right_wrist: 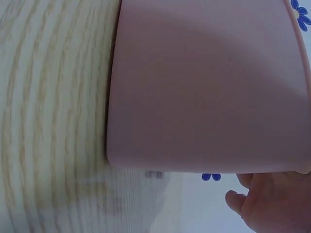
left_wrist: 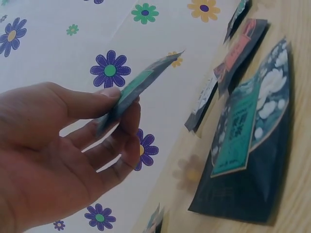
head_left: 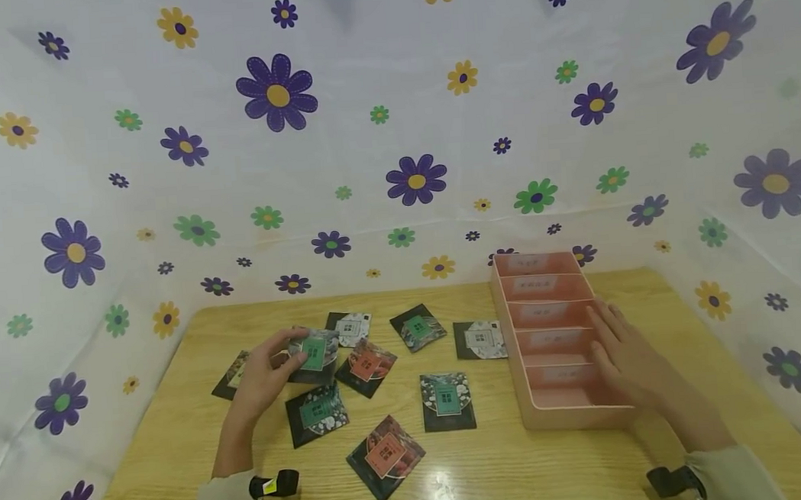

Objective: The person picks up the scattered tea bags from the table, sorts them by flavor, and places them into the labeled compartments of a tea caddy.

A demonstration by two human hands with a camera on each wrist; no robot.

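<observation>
Pink plastic makes up the long box (head_left: 569, 422) at the right of the wooden table (head_left: 524, 472); five compartments run from front to back, each with a pale label (the writing is too small to read); the right hand (head_left: 630, 354) rests against the box's right side, its fingers mostly straight and touching the rim. Thumb and fingers of the left hand (head_left: 260, 381) pinch a dark packet with a green label (head_left: 317, 354); the left wrist view shows it tilted, nearly edge-on and clear of the tabletop.

Other packets lie scattered on the wood; below the left hand's packet is a green-labelled one with white blossoms (head_left: 316, 414); two red-labelled packets (head_left: 388, 455) lie between the left hand and the box; one white-labelled packet (head_left: 350, 328) lies behind the left hand's packet, while another (head_left: 476, 341) is just beside the box's left wall; two further green-labelled packets (head_left: 447, 401) lie left of the box, well apart from each other; one more packet (head_left: 231, 373) is partly hidden by the left hand. Flower-printed white cloth (head_left: 360, 38) stands behind.
</observation>
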